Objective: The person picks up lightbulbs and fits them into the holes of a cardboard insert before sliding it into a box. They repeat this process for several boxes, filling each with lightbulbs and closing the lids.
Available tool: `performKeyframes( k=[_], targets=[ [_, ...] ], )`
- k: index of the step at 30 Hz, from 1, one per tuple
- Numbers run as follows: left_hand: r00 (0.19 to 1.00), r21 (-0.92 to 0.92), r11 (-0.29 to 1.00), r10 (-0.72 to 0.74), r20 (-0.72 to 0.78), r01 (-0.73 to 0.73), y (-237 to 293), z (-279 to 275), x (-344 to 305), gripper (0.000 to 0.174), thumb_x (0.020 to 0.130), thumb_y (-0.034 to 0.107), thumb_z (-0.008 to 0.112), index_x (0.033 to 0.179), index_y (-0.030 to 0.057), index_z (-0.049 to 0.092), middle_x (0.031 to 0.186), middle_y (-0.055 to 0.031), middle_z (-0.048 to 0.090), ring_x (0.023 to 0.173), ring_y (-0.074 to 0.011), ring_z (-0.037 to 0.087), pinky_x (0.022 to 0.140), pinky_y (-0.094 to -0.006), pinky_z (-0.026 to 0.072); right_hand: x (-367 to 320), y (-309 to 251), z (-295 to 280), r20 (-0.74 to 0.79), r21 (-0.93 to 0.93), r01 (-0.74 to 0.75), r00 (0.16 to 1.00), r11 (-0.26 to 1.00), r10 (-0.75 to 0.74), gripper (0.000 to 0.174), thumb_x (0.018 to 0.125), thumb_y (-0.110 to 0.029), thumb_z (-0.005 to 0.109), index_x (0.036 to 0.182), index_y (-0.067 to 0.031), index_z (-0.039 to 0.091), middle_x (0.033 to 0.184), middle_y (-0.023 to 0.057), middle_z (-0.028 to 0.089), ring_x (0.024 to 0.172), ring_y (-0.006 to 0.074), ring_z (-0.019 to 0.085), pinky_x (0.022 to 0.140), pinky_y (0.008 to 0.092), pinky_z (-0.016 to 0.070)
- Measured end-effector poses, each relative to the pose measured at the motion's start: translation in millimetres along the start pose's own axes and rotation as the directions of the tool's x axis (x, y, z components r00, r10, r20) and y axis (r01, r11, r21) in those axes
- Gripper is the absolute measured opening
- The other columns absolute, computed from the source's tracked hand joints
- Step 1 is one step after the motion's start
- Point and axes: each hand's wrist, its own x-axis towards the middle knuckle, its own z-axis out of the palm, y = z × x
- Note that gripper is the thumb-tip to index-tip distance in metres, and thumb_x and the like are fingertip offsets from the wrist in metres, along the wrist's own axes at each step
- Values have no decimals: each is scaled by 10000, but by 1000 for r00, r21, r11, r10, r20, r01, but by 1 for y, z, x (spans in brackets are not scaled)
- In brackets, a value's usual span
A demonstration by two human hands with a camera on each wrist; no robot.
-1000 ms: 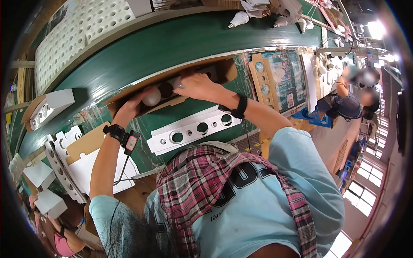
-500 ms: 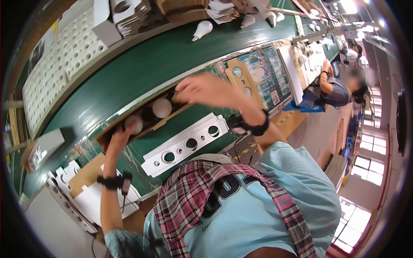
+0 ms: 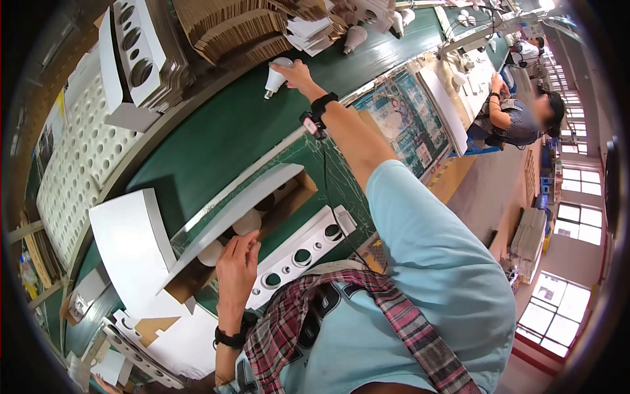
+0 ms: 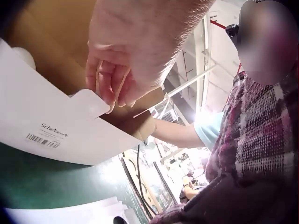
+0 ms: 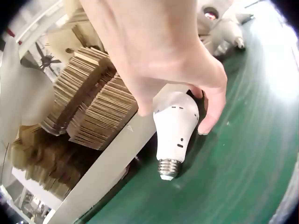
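In the head view my right hand (image 3: 298,75) reaches across the green belt to a white light bulb (image 3: 275,79). Seen from the right wrist, its fingers curl about the rounded end of the bulb (image 5: 177,121), whose metal screw base points away from the palm. My left hand (image 3: 236,266) is at the near wall of a long carton (image 3: 298,195), white outside and brown inside. Its bent fingers hang loosely over a small tab (image 4: 88,103) on the carton wall. White globe bulbs (image 3: 247,223) sit inside the carton, partly hidden by its white far flap (image 3: 230,213).
A white insert with round holes (image 3: 302,256) lies on the near side of the carton. Left of it stands a white panel (image 3: 128,246). Beyond the belt are stacked cardboard inserts (image 3: 230,29) and a white perforated tray (image 3: 79,164). Another bulb (image 3: 355,39) lies farther right.
My right hand has left the carton and gone forward to the bulb on the belt. The left hand has shifted from the carton's left end to its near wall. A white far flap now shows.
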Motion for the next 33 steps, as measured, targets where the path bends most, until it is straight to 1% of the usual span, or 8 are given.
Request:
performKeyframes(
  k=[5, 10, 12, 15, 19, 25, 29, 33],
  targets=[
    [991, 23, 997, 82, -106, -79, -3, -10, 8, 202, 834, 48, 618, 1034, 64, 632, 824, -112, 618, 732, -243, 609, 673, -346, 483, -11, 1, -7, 359, 272, 66, 919, 960, -165, 771, 652, -394, 802, 1151, 81, 457, 1133, 164, 530, 898, 237, 634, 637, 290, 570],
    [998, -528, 847, -54, 25, 59, 25, -28, 12, 289, 907, 124, 556, 1181, 30, 550, 903, -120, 638, 765, -191, 617, 658, -309, 492, -146, -34, -75, 288, 489, 369, 787, 791, -545, 751, 637, -88, 810, 1253, -42, 383, 1222, 112, 453, 1081, 196, 530, 879, 324, 501],
    [996, -756, 649, -51, 70, 86, 36, -27, 18, 417, 946, 240, 501, 1292, 14, 439, 988, -131, 625, 776, -184, 614, 644, -295, 495, -213, -56, -109, 239, 579, 459, 695, 674, -678, 798, 594, -13, 814, 1257, -69, 373, 1242, 96, 430, 1140, 189, 480, 941, 333, 442],
    [981, -958, 214, 14, 196, 188, 49, -27, 34, 622, 963, 471, 393, 1370, 7, 314, 1037, -140, 589, 735, -181, 593, 593, -275, 473, -281, -62, -138, 279, 663, 581, 394, 472, -876, 772, 601, 32, 801, 1242, -87, 388, 1253, 90, 427, 1179, 189, 429, 968, 325, 401],
    [967, -947, 266, 126, 221, 182, 56, -27, 28, 430, 950, 303, 508, 1248, -2, 455, 946, -64, 581, 727, -122, 556, 610, -248, 458, -341, -62, -149, 433, 421, 820, 192, 387, -880, 733, 613, 30, 770, 1245, -106, 425, 1298, 131, 436, 1224, 305, 421, 1012, 384, 369],
    [996, -900, 434, 86, -7, -44, 44, -17, -2, 375, 865, 132, 646, 1181, -4, 497, 1010, -71, 587, 846, -127, 582, 756, -267, 499, -367, -48, -157, 648, 216, 601, 501, 770, -573, 704, 740, -102, 730, 1356, -114, 391, 1380, 130, 386, 1207, 299, 468, 1001, 412, 397],
    [964, -822, 513, 214, -157, -248, 31, -2, -7, 391, 823, 19, 659, 1181, 11, 503, 1117, -69, 559, 963, -151, 580, 862, -288, 486, -372, -53, -153, 656, 70, 772, 441, 631, -612, 687, 736, -180, 744, 1339, -98, 426, 1303, 122, 483, 1145, 244, 524, 871, 370, 481],
    [984, -652, 737, 131, -124, -180, 23, 0, -10, 483, 805, -6, 658, 1247, 41, 471, 1254, -110, 528, 1049, -188, 569, 899, -323, 477, -358, -56, -150, 686, -6, 670, 543, 742, -484, 626, 721, -246, 744, 1270, -71, 499, 1213, 144, 554, 1090, 271, 559, 851, 367, 475]
  ],
)
